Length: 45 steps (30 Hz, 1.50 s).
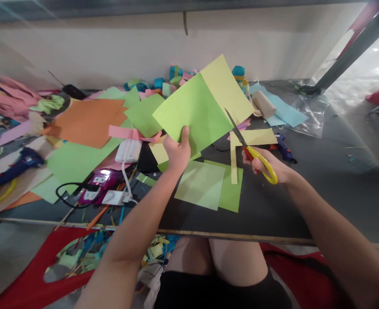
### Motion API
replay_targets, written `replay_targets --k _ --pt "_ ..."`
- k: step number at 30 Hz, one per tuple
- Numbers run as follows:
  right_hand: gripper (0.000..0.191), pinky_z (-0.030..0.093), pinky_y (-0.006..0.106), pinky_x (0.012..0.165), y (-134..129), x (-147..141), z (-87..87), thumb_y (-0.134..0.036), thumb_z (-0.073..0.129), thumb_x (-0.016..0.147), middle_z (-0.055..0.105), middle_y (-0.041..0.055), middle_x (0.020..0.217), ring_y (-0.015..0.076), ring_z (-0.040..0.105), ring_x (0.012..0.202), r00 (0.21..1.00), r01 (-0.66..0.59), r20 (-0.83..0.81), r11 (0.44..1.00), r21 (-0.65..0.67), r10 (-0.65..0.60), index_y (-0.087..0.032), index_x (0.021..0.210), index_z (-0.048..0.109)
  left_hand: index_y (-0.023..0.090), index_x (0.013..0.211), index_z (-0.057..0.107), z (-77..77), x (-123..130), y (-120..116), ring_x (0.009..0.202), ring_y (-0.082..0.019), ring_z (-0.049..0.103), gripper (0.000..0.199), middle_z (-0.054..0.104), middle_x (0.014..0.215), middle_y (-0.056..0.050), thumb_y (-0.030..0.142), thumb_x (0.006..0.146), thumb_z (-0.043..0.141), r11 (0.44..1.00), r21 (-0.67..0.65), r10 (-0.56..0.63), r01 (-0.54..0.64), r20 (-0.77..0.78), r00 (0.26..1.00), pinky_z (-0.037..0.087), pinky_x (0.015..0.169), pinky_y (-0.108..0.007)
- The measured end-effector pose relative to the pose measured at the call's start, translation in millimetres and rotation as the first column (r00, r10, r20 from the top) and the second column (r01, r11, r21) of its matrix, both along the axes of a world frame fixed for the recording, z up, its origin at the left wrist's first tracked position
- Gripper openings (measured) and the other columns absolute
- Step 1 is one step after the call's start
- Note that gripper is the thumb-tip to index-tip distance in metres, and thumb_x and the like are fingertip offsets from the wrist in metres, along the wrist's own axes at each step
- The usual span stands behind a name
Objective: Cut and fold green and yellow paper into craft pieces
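My left hand (178,151) grips the lower left edge of a green sheet of paper (192,109), thumb on top. A pale yellow sheet (230,88) shows beside the green one, raised with it above the table. In my right hand (263,165) is a pair of scissors (254,155) with yellow and red handles. Their dark blades point up and left, near the lower right edge of the papers. Whether the blades touch the paper I cannot tell. Under the hands lie a pale green square (200,184) and a green piece (233,189).
An orange sheet (89,120) and green sheets lie to the left, with a purple power strip (101,184) and a blue glue gun (19,165). Another glue gun (285,148), a cardboard tube (263,104) and blue paper (284,107) are on the right. Scraps fill the floor below.
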State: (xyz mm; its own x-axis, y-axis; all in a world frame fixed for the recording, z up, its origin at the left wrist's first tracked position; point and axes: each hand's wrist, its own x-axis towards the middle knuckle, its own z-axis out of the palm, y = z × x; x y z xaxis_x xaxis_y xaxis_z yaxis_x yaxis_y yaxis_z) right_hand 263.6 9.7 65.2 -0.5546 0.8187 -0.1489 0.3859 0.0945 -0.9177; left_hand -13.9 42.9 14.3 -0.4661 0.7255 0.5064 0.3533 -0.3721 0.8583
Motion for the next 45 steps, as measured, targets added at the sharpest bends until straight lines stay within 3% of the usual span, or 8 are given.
replay_targets --k 9,19,25,32,45 --pt "0.085 0.038 0.029 0.052 -1.1 0.7 -3.3 -0.101 0.055 0.06 0.046 -0.0009 0.077 0.0101 0.041 0.059 0.991 -0.028 -0.127 0.998 0.055 0.034 -0.02 0.085 0.047 0.017 0.104 0.067 4.6 3.4 -3.3 0.121 -0.028 0.07 0.058 0.077 0.108 -0.014 0.072 0.086 0.064 0.999 0.04 -0.018 0.016 0.035 0.999 0.045 0.12 -0.046" --pt "0.087 0.036 0.03 0.057 -0.9 2.0 -3.6 -0.104 0.049 0.059 0.047 0.0015 0.075 0.0146 0.039 0.067 0.999 0.046 -0.009 0.986 0.158 -0.045 -0.02 0.082 0.049 0.016 0.101 0.069 6.3 5.1 -5.4 0.128 -0.029 0.066 0.058 0.078 0.106 -0.013 0.072 0.088 0.06 0.999 0.039 0.027 -0.027 -0.003 1.0 0.046 0.12 -0.046" --pt "0.084 0.037 0.03 0.056 -0.6 2.9 -3.8 -0.102 0.051 0.061 0.048 0.0021 0.075 0.0139 0.039 0.065 0.999 0.041 0.02 0.989 0.142 -0.045 -0.02 0.081 0.048 0.021 0.099 0.069 7.5 6.7 -6.6 0.127 -0.026 0.067 0.05 0.079 0.105 -0.012 0.068 0.09 0.058 0.998 0.04 0.055 -0.054 -0.033 0.998 0.045 0.121 -0.042" --pt "0.085 0.032 0.028 0.05 -1.7 2.2 -5.3 -0.1 0.06 0.055 0.042 -0.0031 0.065 0.0102 0.036 0.057 0.998 0.057 -0.019 0.998 0.006 -0.057 -0.021 0.082 0.047 0.02 0.106 0.069 5.1 6.1 -5.7 0.13 -0.025 0.065 0.042 0.078 0.106 -0.012 0.059 0.095 0.057 0.998 0.044 0.056 -0.053 -0.066 0.996 0.045 0.121 -0.042" --pt "0.088 0.043 0.028 0.044 -3.0 0.3 -1.5 -0.104 0.054 0.053 0.048 -0.0012 0.063 0.01 0.045 0.051 0.99 0.133 0.035 0.988 0.085 -0.136 -0.02 0.076 0.049 0.018 0.112 0.068 2.5 5.6 -4.2 0.126 -0.028 0.068 0.06 0.075 0.113 -0.015 0.073 0.091 0.053 1.0 0.029 0.014 -0.013 -0.032 0.999 0.046 0.119 -0.045"
